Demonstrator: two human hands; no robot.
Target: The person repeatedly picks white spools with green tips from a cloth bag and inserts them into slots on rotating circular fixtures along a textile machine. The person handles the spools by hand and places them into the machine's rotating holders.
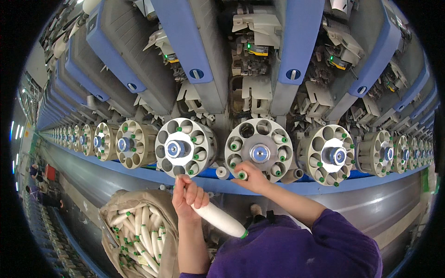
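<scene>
My left hand is closed around the upper end of a white yarn bobbin. The bobbin slants down to the right, its green end near my purple shirt. Its finger and thumb tips meet just under a round magazine; whether they pinch a thread I cannot tell. At the lower edge of the middle magazine, my right hand grips a second bobbin, of which mainly the green-rimmed end shows. Several pockets of that magazine hold green-tipped bobbins; a top-left pocket looks dark inside.
A beige cloth sack full of green-tipped bobbins stands at my lower left. More round magazines, such as the one on the right, line the long machine below its blue and grey housings. A blue rail runs beneath them.
</scene>
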